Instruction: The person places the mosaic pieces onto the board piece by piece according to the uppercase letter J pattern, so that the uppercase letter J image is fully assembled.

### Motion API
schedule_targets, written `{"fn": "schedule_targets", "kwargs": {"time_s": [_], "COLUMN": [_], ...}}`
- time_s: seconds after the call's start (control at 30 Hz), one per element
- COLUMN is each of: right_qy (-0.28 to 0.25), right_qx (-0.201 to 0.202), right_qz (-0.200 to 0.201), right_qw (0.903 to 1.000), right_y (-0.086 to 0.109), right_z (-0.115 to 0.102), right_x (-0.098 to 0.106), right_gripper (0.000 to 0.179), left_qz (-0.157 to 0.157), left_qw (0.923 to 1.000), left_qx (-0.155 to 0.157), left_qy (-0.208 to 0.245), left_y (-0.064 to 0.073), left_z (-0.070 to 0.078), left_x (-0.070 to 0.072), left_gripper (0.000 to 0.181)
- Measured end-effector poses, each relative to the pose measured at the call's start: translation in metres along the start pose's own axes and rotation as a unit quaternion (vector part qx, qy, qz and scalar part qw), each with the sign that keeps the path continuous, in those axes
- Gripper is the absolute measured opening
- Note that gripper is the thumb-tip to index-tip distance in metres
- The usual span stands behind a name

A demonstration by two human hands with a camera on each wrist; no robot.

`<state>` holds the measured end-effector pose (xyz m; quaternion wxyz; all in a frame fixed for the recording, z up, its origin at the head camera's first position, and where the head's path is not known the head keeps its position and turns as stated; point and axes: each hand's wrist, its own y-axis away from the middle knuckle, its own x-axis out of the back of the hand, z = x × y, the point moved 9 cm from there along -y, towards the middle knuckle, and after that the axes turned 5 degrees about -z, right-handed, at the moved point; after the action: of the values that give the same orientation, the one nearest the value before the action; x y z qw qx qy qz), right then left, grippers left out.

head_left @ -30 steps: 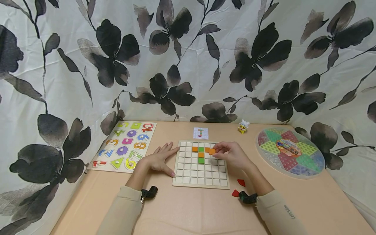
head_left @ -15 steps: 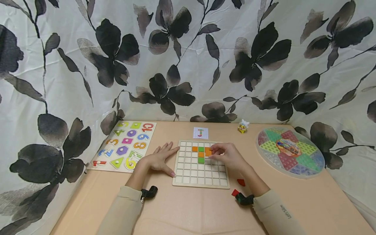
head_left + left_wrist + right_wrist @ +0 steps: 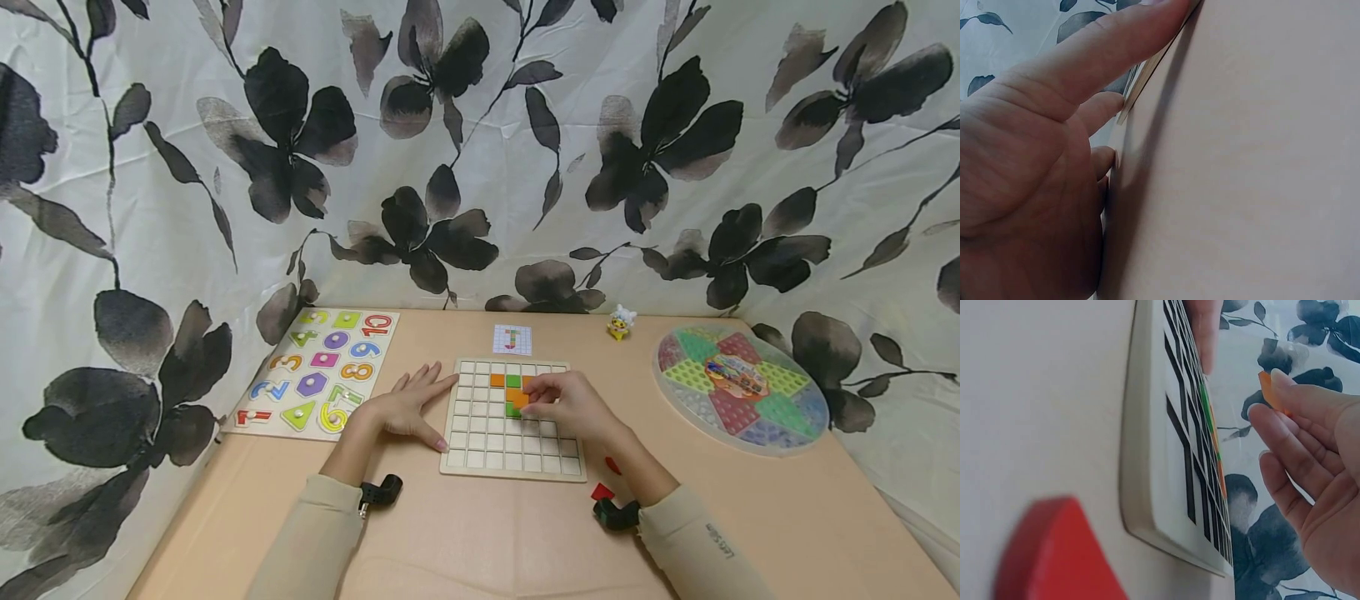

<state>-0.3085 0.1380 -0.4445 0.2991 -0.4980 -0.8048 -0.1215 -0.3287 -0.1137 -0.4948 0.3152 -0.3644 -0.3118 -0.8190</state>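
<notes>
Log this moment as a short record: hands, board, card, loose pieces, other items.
left hand: fingers spread, at the grid board's left edge
right hand: pinches an orange tile above the board
board: green and orange tiles set in
card: small printed card, beyond the board
loose pieces: two red pieces, near the right wrist
other items: number board, round patterned disc, figurine

Orange tile (image 3: 1266, 389), cream board (image 3: 495, 460) with squared grid — red piece (image 3: 602, 492), beige sleeve (image 3: 307, 533) — white curtain (image 3: 318, 33), black-and-grey floral.
</notes>
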Motion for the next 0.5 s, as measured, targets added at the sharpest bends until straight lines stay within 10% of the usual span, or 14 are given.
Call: {"fn": "schedule_targets", "kwargs": {"time_s": [0.5], "right_qy": [0.012], "right_qx": [0.001], "right_qz": [-0.038], "right_qw": [0.9992], "right_y": [-0.001], "right_z": [0.001], "right_x": [-0.016], "right_gripper": [0.021], "left_qz": [-0.002], "left_qw": [1.0000], "left_qx": [0.002], "left_qy": [-0.006], "left_y": [0.001], "left_z": [0.001], "left_x": [0.000], "left_gripper": [0.125]}}
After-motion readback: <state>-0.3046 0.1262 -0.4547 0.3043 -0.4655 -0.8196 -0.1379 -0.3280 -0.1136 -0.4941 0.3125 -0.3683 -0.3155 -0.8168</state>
